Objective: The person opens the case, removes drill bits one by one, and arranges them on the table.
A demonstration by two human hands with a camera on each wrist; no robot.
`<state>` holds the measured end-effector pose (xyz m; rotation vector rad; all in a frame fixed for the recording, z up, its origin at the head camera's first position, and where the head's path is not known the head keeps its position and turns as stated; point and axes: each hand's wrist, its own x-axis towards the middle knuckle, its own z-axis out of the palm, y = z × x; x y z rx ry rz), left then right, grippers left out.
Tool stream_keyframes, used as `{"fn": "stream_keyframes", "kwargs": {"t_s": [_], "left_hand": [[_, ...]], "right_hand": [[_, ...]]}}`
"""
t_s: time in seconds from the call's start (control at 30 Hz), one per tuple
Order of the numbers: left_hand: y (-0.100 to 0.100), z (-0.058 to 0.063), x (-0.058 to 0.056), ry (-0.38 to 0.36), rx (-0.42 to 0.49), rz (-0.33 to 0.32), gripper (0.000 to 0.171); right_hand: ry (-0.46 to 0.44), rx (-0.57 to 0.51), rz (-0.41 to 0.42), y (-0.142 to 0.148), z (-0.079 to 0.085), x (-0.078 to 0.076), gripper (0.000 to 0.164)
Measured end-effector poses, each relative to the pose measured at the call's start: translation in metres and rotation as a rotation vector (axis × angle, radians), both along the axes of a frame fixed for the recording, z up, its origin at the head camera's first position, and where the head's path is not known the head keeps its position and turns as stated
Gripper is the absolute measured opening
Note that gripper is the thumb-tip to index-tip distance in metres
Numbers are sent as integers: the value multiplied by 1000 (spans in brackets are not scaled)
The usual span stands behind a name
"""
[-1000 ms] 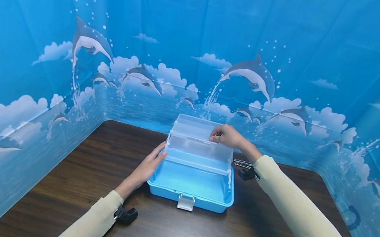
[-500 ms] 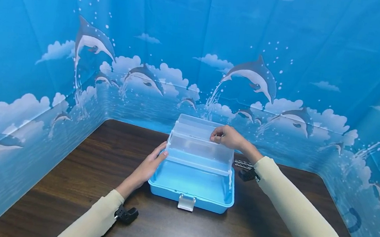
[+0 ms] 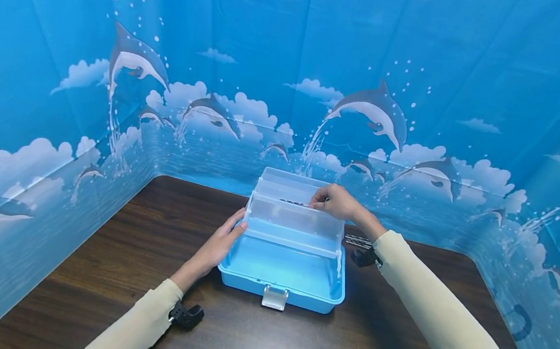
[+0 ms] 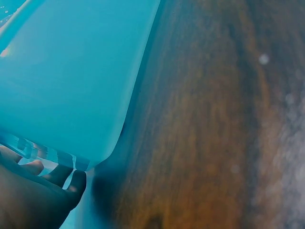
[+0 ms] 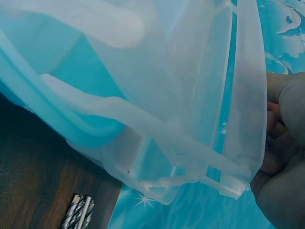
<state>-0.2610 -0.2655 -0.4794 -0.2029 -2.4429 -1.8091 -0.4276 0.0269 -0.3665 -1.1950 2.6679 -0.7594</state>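
A light-blue box stands unfolded on the table, its translucent tiered trays raised at the back. My left hand rests along the box's left side, fingers extended and touching near the tray edge; the left wrist view shows its fingertips at the box's corner. Over the upper tray, my right hand pinches a thin, dark twisted drill bit that points left. Seen from the right wrist, that hand's fingers sit behind the tray wall and the bit is hidden.
Several metal drill bits lie on the dark wooden table right of the box, under my right wrist. A white latch hangs from the box's front. A blue dolphin-print curtain borders the table.
The drill bit in my right fingers now shows clearly as a dark line over the upper tray; a second ago it was hardly visible. Both hands and the box stay nearly still.
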Motion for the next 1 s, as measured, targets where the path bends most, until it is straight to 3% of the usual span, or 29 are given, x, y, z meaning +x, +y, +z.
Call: {"fn": "stream_keyframes", "kwargs": {"t_s": [0.1,0.33,0.4,0.7,1.0], "left_hand": [[-2,-9,-4,21,-7,16,64],[6,24,18,1,-4,-28,60],[5,24,17,3,-8,-28,60],[0,-5,-4,20,-3,-12,64],[0,-12,-5,51,-3,32,66]], "right_hand": [[2,6,0,1,-2,-1,14],[-12,-13,25,5,-2,0,18],[-16,-28,21,6,-2,0,19],[-48,-111,-25,19,-1,0,21],[-74,-177,-76,51,9,7,25]]}}
